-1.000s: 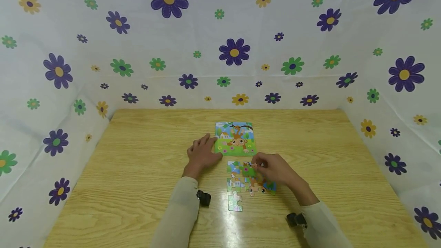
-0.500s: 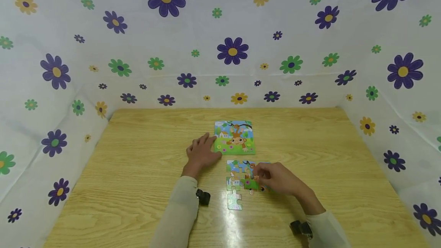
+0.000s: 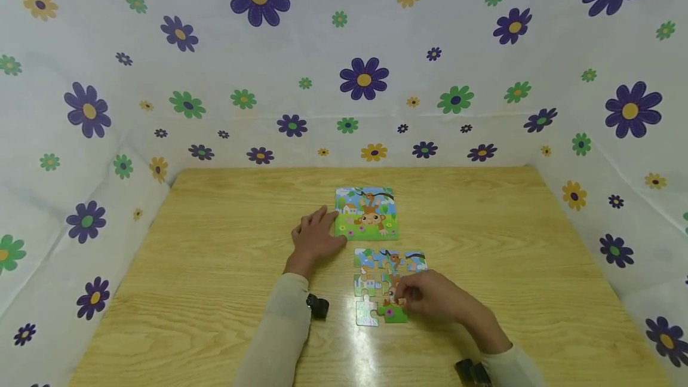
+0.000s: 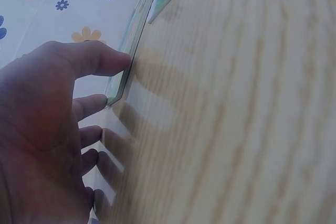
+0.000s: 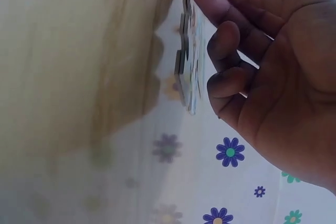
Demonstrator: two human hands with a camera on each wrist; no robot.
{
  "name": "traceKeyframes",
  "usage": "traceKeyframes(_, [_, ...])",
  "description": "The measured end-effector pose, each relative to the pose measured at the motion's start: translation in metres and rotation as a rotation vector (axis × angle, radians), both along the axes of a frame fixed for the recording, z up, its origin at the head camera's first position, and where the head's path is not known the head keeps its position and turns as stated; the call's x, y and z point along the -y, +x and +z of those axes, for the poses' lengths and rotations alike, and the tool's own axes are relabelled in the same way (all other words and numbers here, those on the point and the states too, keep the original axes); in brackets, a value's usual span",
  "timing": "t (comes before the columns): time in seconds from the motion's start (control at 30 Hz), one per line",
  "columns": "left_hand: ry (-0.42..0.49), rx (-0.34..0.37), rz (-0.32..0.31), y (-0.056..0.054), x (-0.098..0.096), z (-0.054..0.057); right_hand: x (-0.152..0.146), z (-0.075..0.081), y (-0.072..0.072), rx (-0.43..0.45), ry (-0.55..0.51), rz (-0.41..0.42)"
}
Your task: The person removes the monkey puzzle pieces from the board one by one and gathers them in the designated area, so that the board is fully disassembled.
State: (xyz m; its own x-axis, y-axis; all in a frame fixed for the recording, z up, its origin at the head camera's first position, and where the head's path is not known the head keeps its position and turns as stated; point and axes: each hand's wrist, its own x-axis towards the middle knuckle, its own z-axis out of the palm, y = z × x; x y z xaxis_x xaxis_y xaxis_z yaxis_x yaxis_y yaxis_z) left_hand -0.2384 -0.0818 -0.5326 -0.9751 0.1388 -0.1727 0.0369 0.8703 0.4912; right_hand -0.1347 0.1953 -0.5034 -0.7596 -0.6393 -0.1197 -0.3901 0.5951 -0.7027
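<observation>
On the wooden table (image 3: 215,291), the right hand (image 3: 435,298) pinches a green puzzle piece (image 3: 394,313); the left hand (image 3: 314,239) rests flat, fingers relaxed, touching the reference picture (image 3: 367,214).

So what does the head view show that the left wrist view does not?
Only the head view shows the right hand at a green puzzle piece, the partly built puzzle and the monkey on the picture card. Only the left wrist view shows the card's thin edge against the fingertips. Both show the left hand beside the card on the wooden table.
</observation>
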Motion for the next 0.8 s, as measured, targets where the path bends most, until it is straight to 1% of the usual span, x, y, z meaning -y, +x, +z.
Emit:
traceKeyframes(0.13, [-0.014,-0.001,-0.004,0.0,0.001,-0.002,0.003,0.002,0.001,-0.032,0.025,0.017])
traceKeyframes(0.23, [-0.011,-0.002,-0.004,0.0,0.001,-0.002,0.003,0.003,0.001,-0.054,0.033,0.013])
traceKeyframes(0.43, [-0.002,0.0,-0.003,-0.001,0.001,-0.002,0.003,0.003,0.0,-0.039,0.033,0.028])
traceKeyframes(0.5, [-0.004,0.001,-0.007,-0.001,0.001,-0.002,0.003,0.003,-0.001,-0.047,0.032,0.023])
traceKeyframes(0.63, [-0.013,0.004,-0.009,-0.002,0.0,-0.001,0.005,0.005,-0.006,-0.076,0.033,-0.028])
traceKeyframes(0.73, [-0.013,0.011,-0.003,-0.001,0.0,0.0,0.006,0.006,-0.015,-0.129,0.028,-0.08])
traceKeyframes(0.8, [-0.014,0.017,-0.001,-0.001,0.0,0.001,0.008,0.008,-0.022,-0.182,0.03,-0.124])
